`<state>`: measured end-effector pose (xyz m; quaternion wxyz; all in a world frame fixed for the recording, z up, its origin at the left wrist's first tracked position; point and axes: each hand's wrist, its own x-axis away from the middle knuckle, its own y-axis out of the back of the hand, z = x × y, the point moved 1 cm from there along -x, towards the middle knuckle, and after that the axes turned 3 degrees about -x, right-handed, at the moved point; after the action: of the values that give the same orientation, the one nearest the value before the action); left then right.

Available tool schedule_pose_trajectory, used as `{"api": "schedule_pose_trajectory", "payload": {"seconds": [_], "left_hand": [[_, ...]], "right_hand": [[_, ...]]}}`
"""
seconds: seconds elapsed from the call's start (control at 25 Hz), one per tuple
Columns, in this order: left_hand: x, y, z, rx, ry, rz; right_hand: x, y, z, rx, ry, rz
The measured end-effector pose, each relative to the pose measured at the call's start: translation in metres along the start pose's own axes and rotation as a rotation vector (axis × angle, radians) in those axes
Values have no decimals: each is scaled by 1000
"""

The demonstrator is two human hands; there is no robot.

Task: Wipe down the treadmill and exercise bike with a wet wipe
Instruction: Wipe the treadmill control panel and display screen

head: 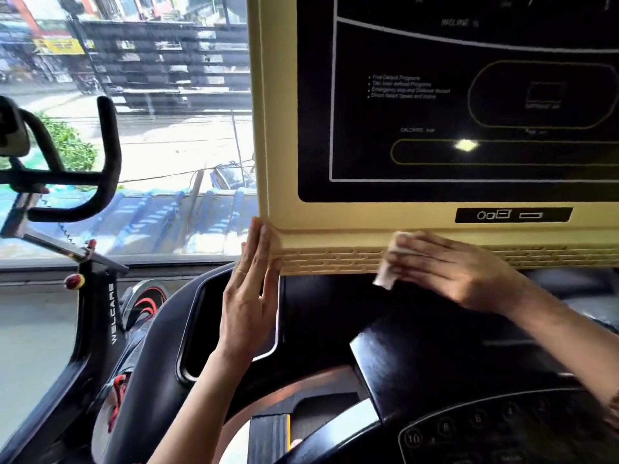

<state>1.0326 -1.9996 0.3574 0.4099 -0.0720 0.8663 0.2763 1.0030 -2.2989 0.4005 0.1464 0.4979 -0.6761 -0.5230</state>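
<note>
Keypad (469,430), foreground, below the treadmill (281,128) vent grille (335,261). Left hand (249,296), flat, braces the grille's left end; right hand (449,266), likewise flat, presses the wet wipe (385,276) onto it. Advisable: stroke along the slots.

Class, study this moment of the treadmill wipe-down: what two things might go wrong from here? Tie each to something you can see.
1. The right hand presses the wet wipe on the slotted vent grille; moisture may seep through the slots into the treadmill console.
2. The port panel sits just above the wipe; an upward stroke could dampen its openings.
</note>
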Motion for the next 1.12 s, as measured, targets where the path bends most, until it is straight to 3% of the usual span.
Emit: {"api": "schedule_pose_trajectory", "payload": {"seconds": [0.12, 0.28, 0.48, 0.68, 0.8, 0.88, 0.92, 1.04, 1.08, 1.12], "left_hand": [[-1, -1, 0, 13, 22, -8], [-1, 5, 1, 87, 27, -16], [-7, 17, -2, 562, 429, -95], [-20, 18, -6, 671, 445, -120], [-23, 17, -8, 657, 452, -125], [-24, 16, -10, 544, 401, -126], [-25, 15, -12, 445, 333, -112], [-33, 8, -22, 147, 10, -13], [-38, 4, -24, 47, -87, 19], [-43, -1, -25, -50, -162, 49]], "right_hand": [[15, -1, -2, -29, -66, 19], [-56, -12, 24, -37, 1, -101], [-150, -15, 37, 1, 174, -166], [-193, 27, -23, -7, -216, -303], [-156, 5, 12, -12, 23, -207], [-118, -2, 18, 6, 123, -162], [-102, -1, 10, 40, 66, -170], [-80, 12, -2, -79, -449, -363], [-82, 11, 8, -116, -524, -395], [-82, 8, 22, -124, -483, -370]]}}
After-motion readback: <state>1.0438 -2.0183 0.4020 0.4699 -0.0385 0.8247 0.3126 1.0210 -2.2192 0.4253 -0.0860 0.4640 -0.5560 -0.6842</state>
